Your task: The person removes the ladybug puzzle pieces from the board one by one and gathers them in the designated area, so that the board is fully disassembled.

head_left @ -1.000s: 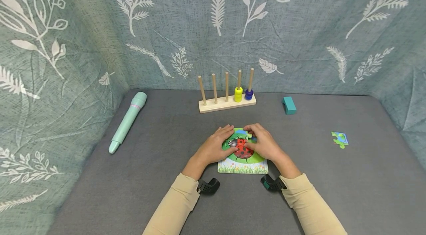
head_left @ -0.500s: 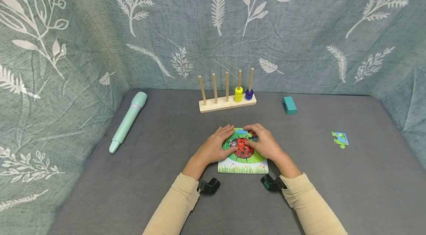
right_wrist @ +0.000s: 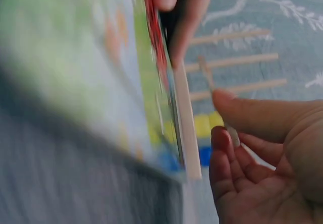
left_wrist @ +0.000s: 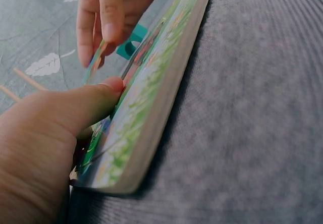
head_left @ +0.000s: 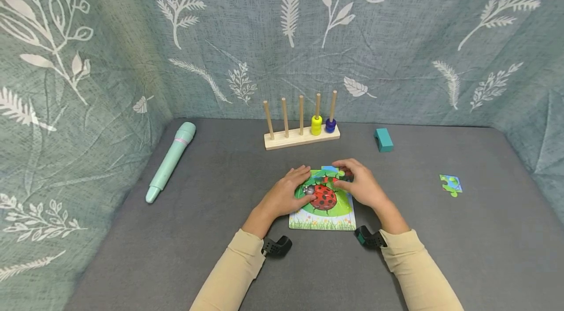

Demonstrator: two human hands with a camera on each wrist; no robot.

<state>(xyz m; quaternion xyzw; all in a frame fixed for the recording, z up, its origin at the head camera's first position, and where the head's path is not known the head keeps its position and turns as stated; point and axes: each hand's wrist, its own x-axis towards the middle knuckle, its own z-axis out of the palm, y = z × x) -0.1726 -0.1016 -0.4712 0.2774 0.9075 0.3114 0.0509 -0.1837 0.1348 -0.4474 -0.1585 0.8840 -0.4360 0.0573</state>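
Observation:
A square ladybug jigsaw puzzle (head_left: pixel 321 223) lies in front of the person on the dark cloth. The left hand (head_left: pixel 284 196) rests on its left side, fingers toward the far edge and thumb pressing on the picture. Between thumb and fingers, the right hand (head_left: pixel 363 186) pinches a puzzle piece (head_left: pixel 329 171) with blue, green and red parts. That puzzle piece (left_wrist: pixel 92 68) is raised and tilted over the puzzle's far right part, as the left wrist view shows. A second puzzle piece (head_left: pixel 451 184), blue and green, lies apart on the right.
Behind the puzzle stands a wooden peg rack (head_left: pixel 301 139) with yellow and blue rings on two pegs. A teal block (head_left: pixel 384 140) is to its right. On the far left lies a mint-green microphone-shaped toy (head_left: pixel 171 161). A patterned curtain (head_left: pixel 246 32) closes off the back and sides.
The right hand has lifted the pinched puzzle piece out of the puzzle and shifted slightly right and away from the person. The left hand has stayed in place.

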